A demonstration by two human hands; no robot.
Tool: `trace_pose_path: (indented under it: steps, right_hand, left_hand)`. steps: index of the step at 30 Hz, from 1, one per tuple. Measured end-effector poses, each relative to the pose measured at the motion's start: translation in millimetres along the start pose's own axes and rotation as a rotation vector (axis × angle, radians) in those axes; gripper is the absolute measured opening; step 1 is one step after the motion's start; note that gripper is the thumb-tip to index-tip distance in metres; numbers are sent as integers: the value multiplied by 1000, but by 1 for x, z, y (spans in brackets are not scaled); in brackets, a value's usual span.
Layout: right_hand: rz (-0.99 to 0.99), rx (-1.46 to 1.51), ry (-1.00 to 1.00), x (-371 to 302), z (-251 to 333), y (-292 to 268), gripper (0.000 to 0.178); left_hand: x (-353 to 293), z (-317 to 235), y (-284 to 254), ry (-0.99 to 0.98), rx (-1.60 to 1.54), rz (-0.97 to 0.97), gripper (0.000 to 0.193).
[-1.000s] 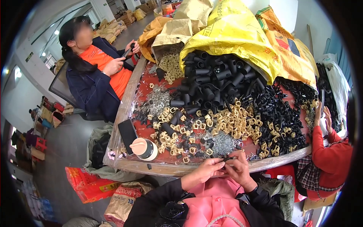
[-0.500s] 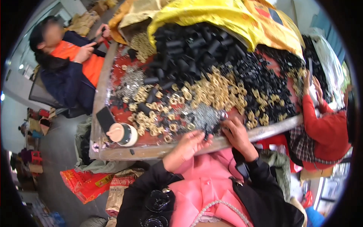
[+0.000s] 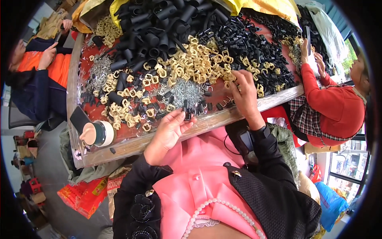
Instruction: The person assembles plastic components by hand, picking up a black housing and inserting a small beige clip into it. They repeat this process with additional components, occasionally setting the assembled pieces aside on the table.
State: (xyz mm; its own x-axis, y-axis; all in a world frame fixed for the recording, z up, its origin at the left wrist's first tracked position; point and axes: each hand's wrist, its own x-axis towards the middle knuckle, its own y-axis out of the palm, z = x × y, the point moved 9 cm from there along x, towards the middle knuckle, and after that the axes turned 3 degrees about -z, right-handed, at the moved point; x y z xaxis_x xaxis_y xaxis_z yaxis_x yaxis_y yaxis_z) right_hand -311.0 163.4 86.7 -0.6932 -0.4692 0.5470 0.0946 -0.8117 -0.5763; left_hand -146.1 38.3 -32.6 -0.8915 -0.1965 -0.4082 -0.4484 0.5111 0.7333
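A cup (image 3: 97, 133) stands at eight o'clock on the tabletop (image 3: 131, 145). The left hand (image 3: 167, 133) pinches a small black clip (image 3: 186, 113) near the front edge. At three o'clock from it, the right hand (image 3: 244, 93) lies unclenched, fingers spread on yellow rings (image 3: 191, 65).

Right hand (image 3: 243, 92) now out among yellow rings (image 3: 199, 63)

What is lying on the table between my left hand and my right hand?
In the head view, between the left hand and the right hand lie a heap of small silver metal clips and a few scattered black plastic pieces.
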Motion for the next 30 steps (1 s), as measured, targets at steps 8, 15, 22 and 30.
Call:
trace_pose_path:
  steps: [8, 15, 22, 30]
  right_hand:
    - [246, -59, -302, -27, 25, 54, 18]
    - [278, -60, -280, -23, 23, 82, 16]
    - [301, 16, -308, -20, 28, 86, 12]
    - [317, -83, -272, -28, 22, 87, 11]
  left_hand:
    - [-1, 0, 6, -17, 21, 14, 20]
    - [2, -1, 7, -11, 36, 22, 20]
    - [3, -2, 1, 16, 40, -9, 14]
    - [1, 11, 1, -49, -10, -38, 13]
